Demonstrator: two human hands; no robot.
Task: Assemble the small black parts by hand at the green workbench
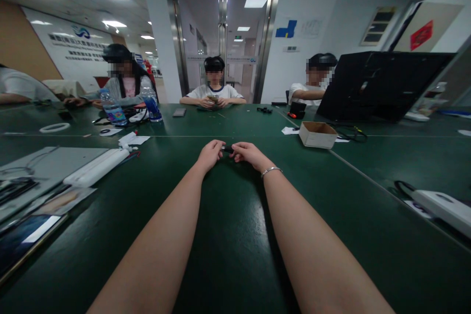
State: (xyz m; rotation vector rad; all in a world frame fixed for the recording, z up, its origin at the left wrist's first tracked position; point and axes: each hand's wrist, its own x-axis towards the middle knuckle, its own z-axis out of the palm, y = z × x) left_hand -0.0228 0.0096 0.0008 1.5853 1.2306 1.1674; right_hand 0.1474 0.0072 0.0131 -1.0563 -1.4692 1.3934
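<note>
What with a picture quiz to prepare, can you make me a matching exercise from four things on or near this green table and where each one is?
Things:
1 cardboard box
2 bracelet
3 water bottle
4 small dark piece

Places:
A pinched between the left hand and the right hand
B around the right wrist
C upright at the far left of the table
D on the table, to the right of the hands

Pairs: 1-D, 2-B, 3-C, 4-A
</note>
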